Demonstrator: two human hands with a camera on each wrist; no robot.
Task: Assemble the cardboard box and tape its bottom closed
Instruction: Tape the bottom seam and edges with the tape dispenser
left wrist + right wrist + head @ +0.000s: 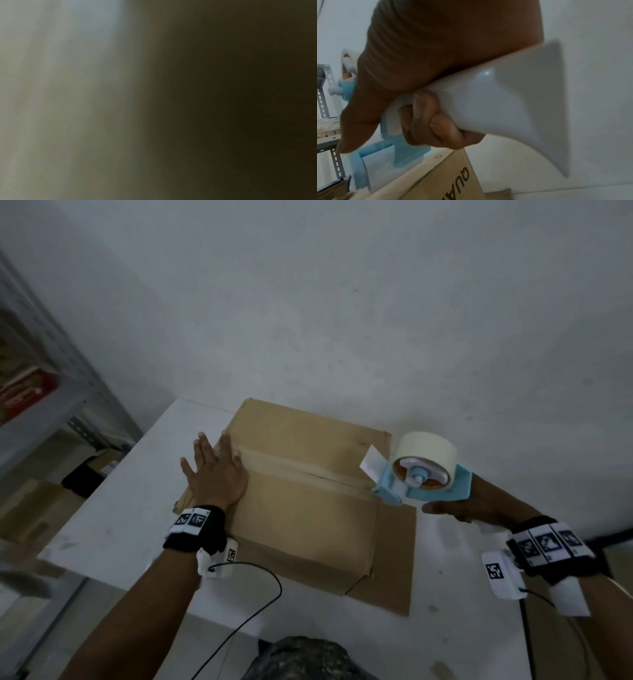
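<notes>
- The desk [113,508] is white and carries everything; its far edge runs along the wall, which probably keeps the work from sliding away under a push.
- The cardboard box [301,529] sits across the middle of the desk, turned bottom-up so the flap seam faces the person. A loose flap lies flat on the desk toward the right near corner.
- A strip of tape [294,465] runs along the seam from the left edge of the box to the right edge, so the bottom looks close to sealed.
- The tape dispenser [421,481] is blue with a pale roll on it, and it sits at the right edge of the box, at the end of the strip. From there I'd guess the next job is cutting the tape free.
- The left hand [214,474] lies flat with fingers spread over the left end of the seam, pressing the tape down and steadying the box. Its wrist view is only a dark blur.
- The right hand [426,119] has its fingers wrapped tight round the white handle of the dispenser.
</notes>
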